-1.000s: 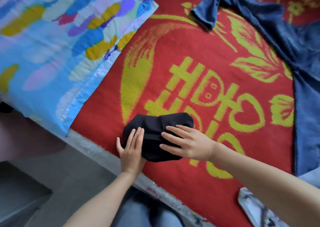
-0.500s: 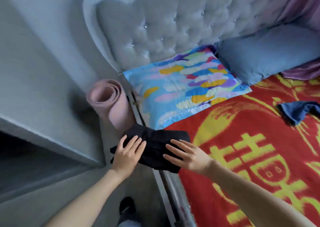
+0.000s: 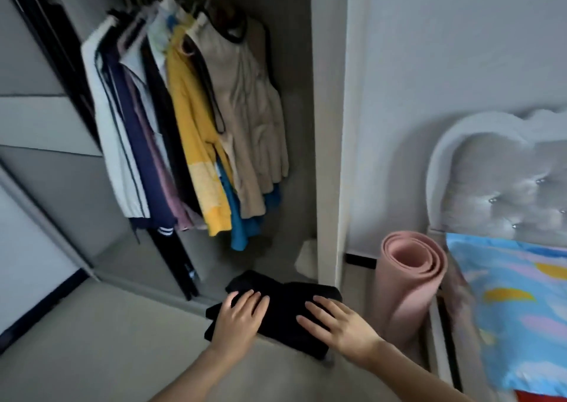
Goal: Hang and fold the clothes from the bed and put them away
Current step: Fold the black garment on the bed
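A folded black garment (image 3: 285,312) hangs in the air low in the head view, in front of the open wardrobe (image 3: 329,125). My left hand (image 3: 241,315) holds its left end and my right hand (image 3: 337,322) its right end. On both hands the fingers lie flat on top and the thumbs are hidden beneath the cloth. Inside the wardrobe several clothes hang on a rail (image 3: 196,119): white, navy, yellow, beige and blue pieces.
A rolled pink mat (image 3: 408,273) stands between the wardrobe's side panel and the bed. A colourful pillow (image 3: 515,303) and a grey tufted headboard (image 3: 503,180) are at the right. A sliding door (image 3: 36,217) is at the left. A pale bundle (image 3: 306,260) lies on the wardrobe floor.
Both hands lifted the black garment off the red bedspread and carried it left, past the pillow and mat. My view swung from the bed to the open wardrobe.
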